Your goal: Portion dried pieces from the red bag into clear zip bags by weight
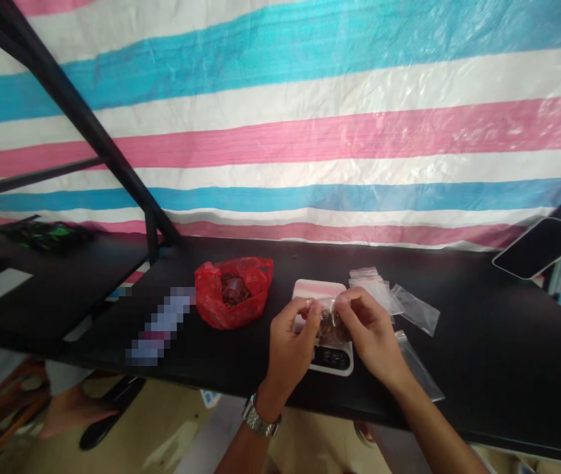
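Note:
Between my hands is a small clear zip bag (330,329) with brown bits in its lower part. My left hand (293,339), with a metal watch on the wrist, pinches the bag's top left corner. At the top right corner, my right hand (367,329) pinches it too. Beneath the bag lies a white kitchen scale (319,288), whose dark display panel (330,359) faces me; the bag and my hands hide its middle. To the left, an open red plastic bag (211,306) holds more brown bits and a reddish, partly see-through object (235,288).
Several flat clear zip bags (376,289) lie right of the scale on the black table (498,355), another (416,368) nearer me. A phone (542,248) leans at the far right. A striped sheet (310,138) hangs behind. Black metal bars slant at left; a person's leg (70,401) shows below.

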Available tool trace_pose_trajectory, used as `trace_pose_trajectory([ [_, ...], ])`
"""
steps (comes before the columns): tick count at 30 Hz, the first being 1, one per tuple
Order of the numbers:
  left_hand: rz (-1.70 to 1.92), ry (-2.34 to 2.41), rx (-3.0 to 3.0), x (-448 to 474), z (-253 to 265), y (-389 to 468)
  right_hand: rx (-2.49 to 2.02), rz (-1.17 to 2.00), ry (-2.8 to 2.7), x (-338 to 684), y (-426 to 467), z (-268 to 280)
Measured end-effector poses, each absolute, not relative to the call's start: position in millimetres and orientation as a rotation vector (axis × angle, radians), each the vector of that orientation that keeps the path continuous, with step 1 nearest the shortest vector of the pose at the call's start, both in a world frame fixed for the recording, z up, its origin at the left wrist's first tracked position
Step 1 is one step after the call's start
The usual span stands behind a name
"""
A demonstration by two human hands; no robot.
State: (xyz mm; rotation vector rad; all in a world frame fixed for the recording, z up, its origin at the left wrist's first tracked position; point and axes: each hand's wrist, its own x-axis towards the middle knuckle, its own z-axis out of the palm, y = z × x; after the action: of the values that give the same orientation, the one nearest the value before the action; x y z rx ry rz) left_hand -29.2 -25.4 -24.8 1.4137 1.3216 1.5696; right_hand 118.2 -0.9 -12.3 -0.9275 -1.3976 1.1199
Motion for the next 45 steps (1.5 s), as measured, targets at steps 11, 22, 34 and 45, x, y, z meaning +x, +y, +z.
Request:
trace_pose_trajectory([
  [11, 1.587, 1.331, 1.473, -23, -25, -32, -0.952, 1.022, -1.477, 121, -6, -21],
  [22, 1.626, 1.206, 1.730, -14, -12, -14, -0.955, 0.928, -1.420, 130, -3, -20],
  [34, 1.507, 1.235, 1.593, -32, -19, -14, -1.016, 1.041, -1.304, 131, -1, -28],
  [45, 1.553, 1.210, 1.520, -37, -27, -20, -0.992, 1.006, -1.409, 115, -6, -30],
])
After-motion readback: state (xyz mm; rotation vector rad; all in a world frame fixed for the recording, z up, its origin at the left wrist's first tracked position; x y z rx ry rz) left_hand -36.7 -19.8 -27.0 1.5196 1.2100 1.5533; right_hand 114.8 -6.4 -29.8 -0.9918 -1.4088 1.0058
